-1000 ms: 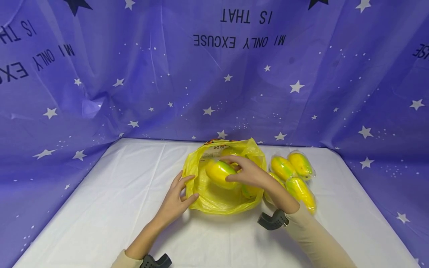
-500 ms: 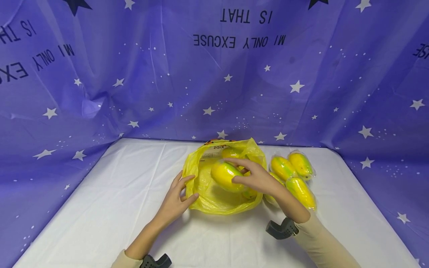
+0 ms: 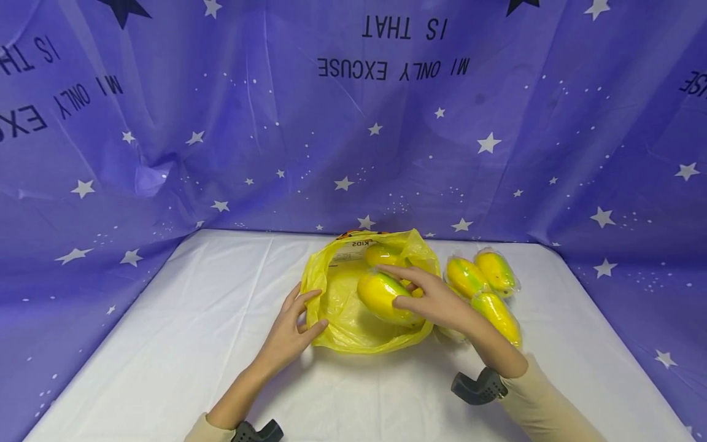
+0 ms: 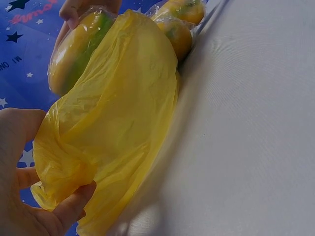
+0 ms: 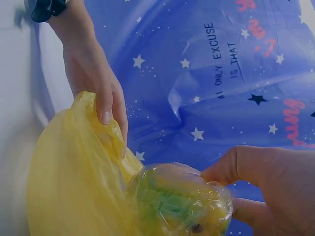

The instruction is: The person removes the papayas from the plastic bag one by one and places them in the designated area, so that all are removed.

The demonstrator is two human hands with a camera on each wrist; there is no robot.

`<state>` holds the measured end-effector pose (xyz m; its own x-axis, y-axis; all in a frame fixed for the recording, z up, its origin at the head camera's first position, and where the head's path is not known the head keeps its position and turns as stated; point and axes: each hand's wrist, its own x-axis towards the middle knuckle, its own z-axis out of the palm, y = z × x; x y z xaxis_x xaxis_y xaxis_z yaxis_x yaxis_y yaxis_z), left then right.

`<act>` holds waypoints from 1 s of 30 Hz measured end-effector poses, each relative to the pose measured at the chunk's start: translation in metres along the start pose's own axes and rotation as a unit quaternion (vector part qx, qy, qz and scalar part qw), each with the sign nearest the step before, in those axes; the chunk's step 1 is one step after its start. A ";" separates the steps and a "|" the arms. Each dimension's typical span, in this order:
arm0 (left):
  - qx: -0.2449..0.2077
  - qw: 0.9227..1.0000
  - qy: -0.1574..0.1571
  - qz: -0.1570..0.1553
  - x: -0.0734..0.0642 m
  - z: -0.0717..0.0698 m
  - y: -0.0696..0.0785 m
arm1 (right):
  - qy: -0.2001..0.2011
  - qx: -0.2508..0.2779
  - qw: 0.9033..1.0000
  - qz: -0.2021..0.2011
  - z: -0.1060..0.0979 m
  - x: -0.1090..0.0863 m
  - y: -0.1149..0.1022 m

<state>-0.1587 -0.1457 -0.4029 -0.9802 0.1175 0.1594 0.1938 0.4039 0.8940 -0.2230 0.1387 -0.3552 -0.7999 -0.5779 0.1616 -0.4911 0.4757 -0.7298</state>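
Observation:
A yellow plastic bag (image 3: pixel 345 339) stands with its mouth wide, and its left rim is pinched between the thumb and fingers of my left hand (image 3: pixel 291 325). Over the bag's mouth my right hand (image 3: pixel 439 299) grips a yellow-green mango (image 3: pixel 381 298) in clear wrap, thumb on the near side and fingers over the far side. Behind it, inside the bag, another mango (image 3: pixel 380 254) shows. From the right wrist, the wrapped end of the held mango (image 5: pixel 172 201) fills the lower middle, overlapping the bag (image 5: pixel 74 167).
Several wrapped mangoes lie on the white-covered table right of the bag, among them a near one (image 3: pixel 499 319) and a far one (image 3: pixel 495 272); one more is partly hidden by my right forearm. A purple star-printed curtain (image 3: pixel 309 153) encloses the back and sides.
My right hand has shifted right and slightly toward me with the mango, from the middle of the bag's mouth to its right side. The left hand has stayed at the rim.

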 end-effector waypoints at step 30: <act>-0.005 1.000 0.009 0.020 0.012 0.008 -0.044 | 0.088 0.001 0.995 0.054 -0.024 -0.037 0.004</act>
<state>-0.1782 -0.1549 -0.4434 -0.9724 0.1175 0.2013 0.2317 0.3910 0.8908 -0.2034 0.1776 -0.3479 -0.8958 -0.3989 0.1962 -0.3990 0.5268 -0.7505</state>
